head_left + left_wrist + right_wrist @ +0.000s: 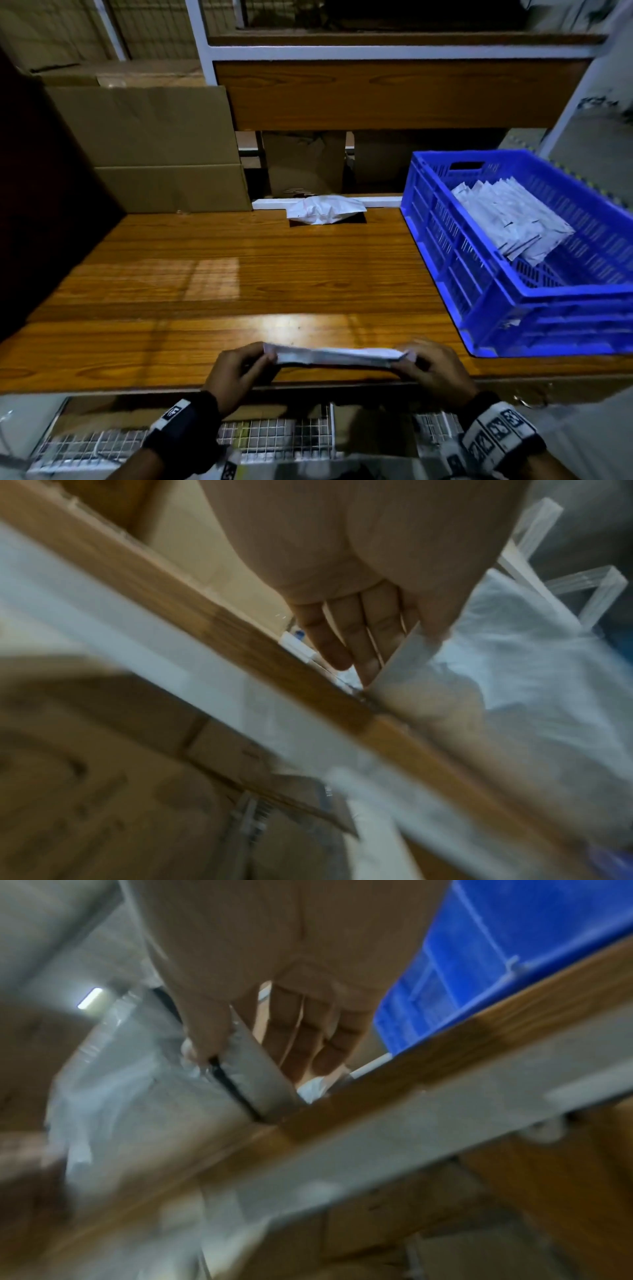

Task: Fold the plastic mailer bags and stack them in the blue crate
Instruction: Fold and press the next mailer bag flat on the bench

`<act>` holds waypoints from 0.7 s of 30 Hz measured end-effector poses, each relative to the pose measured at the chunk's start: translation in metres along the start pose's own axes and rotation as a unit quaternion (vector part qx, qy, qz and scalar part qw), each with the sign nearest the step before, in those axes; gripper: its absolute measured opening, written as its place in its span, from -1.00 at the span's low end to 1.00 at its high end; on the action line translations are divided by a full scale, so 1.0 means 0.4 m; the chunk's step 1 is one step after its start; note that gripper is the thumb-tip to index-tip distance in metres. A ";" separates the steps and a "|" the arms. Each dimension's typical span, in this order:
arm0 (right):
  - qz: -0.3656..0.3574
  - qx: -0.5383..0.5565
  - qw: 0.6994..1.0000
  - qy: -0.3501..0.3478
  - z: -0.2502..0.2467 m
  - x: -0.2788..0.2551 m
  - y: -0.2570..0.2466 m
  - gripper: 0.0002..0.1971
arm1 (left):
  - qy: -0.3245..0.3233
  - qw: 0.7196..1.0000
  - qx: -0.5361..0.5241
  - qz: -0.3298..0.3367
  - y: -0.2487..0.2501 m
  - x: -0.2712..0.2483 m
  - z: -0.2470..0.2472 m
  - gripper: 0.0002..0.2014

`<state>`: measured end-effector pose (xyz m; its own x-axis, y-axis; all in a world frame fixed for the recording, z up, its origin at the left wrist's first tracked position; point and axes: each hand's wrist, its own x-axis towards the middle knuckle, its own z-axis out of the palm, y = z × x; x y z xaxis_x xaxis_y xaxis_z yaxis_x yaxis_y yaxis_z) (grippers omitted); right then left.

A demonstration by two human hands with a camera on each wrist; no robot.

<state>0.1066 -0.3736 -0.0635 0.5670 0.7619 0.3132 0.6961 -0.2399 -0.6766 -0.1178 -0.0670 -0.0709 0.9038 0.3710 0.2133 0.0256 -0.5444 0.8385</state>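
A white plastic mailer bag hangs edge-on over the table's near edge, held at both ends. My left hand pinches its left end between thumb and fingers, as the left wrist view shows at the mailer bag. My right hand pinches the right end, the thumb on the mailer bag. The blue crate stands at the right of the table, with several folded white mailers lying inside. A crumpled white mailer lies at the table's far edge.
The wooden table stretches between me and a cardboard box at the back left. A white shelf frame with a wooden panel rises behind. Wire mesh shows below the table's front edge.
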 end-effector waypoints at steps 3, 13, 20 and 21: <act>0.098 0.029 0.994 0.042 0.005 0.024 -0.007 -0.87 | 0.056 0.997 0.011 -0.049 0.004 0.033 0.024 -0.65; 0.137 -0.370 0.918 0.036 0.057 0.089 -0.080 -0.69 | 0.044 0.915 0.400 -0.026 0.084 0.119 0.067 -0.53; -0.016 -0.318 0.947 -0.045 0.258 0.080 -0.107 -0.56 | -0.096 0.924 0.364 0.072 0.085 0.113 0.224 -0.58; -0.003 -0.317 0.947 -0.044 0.266 0.076 -0.098 -0.54 | -0.103 0.925 0.362 0.053 0.076 0.109 0.234 -0.51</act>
<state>0.0497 -0.2772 -0.0986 0.5426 0.8049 0.2400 0.8397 -0.5271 -0.1306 -0.0376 -0.1376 -0.0832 0.9778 0.1769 0.1120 0.1450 -0.9581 0.2471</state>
